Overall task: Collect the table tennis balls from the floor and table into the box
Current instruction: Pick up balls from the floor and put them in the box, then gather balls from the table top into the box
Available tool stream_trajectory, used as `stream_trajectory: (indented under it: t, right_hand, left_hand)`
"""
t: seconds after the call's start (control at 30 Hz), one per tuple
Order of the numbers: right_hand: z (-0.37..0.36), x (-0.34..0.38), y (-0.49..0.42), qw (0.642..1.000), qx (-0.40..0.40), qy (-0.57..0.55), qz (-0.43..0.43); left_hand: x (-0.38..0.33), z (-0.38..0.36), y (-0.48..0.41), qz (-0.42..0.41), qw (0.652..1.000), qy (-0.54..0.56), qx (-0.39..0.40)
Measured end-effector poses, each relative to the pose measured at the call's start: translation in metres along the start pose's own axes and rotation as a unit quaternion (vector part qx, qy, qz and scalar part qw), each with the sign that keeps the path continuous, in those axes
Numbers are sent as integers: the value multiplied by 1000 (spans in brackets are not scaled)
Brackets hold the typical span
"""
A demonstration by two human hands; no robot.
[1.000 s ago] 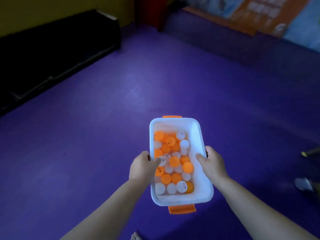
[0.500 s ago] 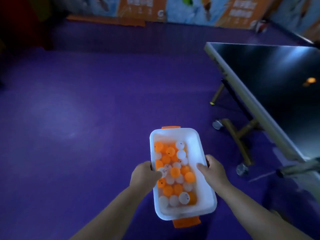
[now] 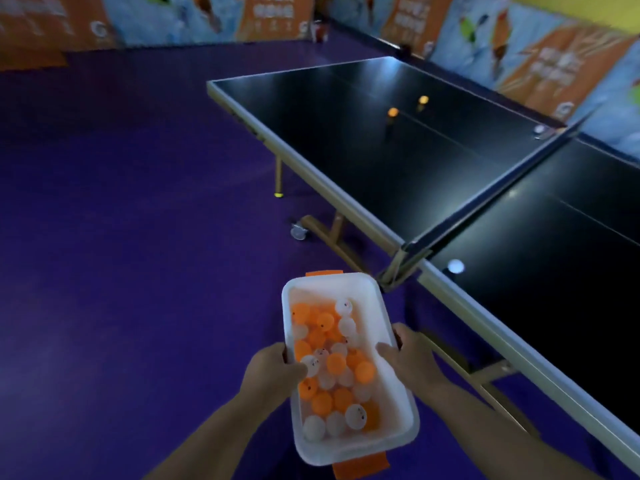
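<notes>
I carry a white plastic box [image 3: 370,292] with orange latches, filled with several orange and white balls [image 3: 335,363]. My left hand [image 3: 273,370] grips its left rim, my right hand [image 3: 412,358] grips its right rim. On the black table tennis table [image 3: 346,143] lie two orange balls [image 3: 393,112], [image 3: 423,99] on the far half. A white ball [image 3: 455,266] rests on the near half just past the net post. Another white ball [image 3: 539,129] sits by the far end of the net [image 3: 502,178].
The purple floor [image 3: 138,220] spreads to the left. The table's wooden legs and a castor [image 3: 298,231] stand under its near edge. Orange and blue barrier boards [image 3: 207,19] line the back and right of the room.
My view has swung right: the dark bench has left the frame and the table with its net and balls has come into view. Both hands keep hold of the box.
</notes>
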State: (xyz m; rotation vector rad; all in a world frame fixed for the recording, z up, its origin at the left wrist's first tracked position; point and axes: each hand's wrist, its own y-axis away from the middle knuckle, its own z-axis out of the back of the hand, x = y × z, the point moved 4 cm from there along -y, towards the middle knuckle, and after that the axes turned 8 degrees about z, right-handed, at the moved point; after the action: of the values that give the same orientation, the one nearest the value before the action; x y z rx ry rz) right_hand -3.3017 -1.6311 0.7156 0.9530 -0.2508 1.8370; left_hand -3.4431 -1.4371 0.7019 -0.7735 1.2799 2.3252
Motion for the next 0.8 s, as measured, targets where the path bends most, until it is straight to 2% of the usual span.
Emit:
stream_trajectory:
  t: [0.3,0.47,0.8]
  right_hand:
    - [22,-38,34,992,-65,-37,-105]
    - [31,-50,50,982,-121,-25,-142]
    - [69,-102,53,971,-146,-19,-187]
  left_hand:
    - [-41,-22,-11,-72,984,-58,153]
    - [-51,-40,-15,-85,977,-86,174]
    - [-89,-109,-30,-93,964,-121,219]
